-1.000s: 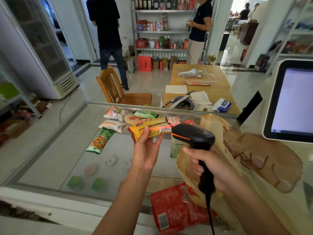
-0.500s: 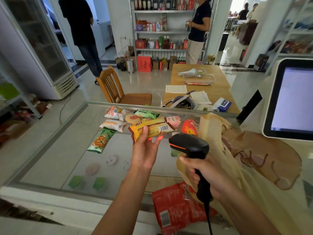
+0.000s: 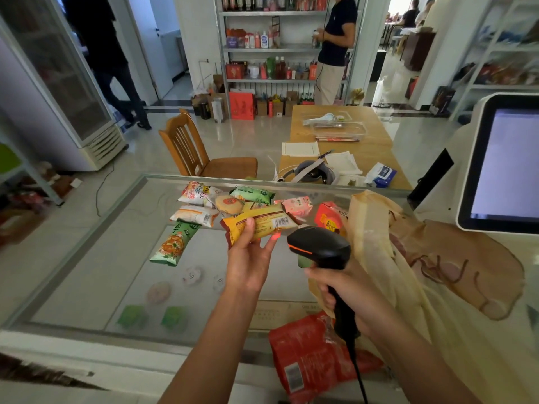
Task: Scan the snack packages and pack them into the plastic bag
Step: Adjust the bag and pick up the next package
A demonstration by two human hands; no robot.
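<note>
Head view: our left hand (image 3: 250,259) pinches the yellow snack package (image 3: 262,224), barcode up, over the glass counter (image 3: 87,272), with our right hand (image 3: 348,290) wrapped round the barcode scanner (image 3: 319,247) aimed at it. Looks like we're early on: a heap of snack packs (image 3: 194,214) waits behind, and we can't tell what's in the beige plastic bag (image 3: 374,228) just to the right.

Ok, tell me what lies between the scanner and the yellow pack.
Head view: between scanner and yellow pack only a short gap, with one red-lit fingertip of the left hand reaching into it.
</note>
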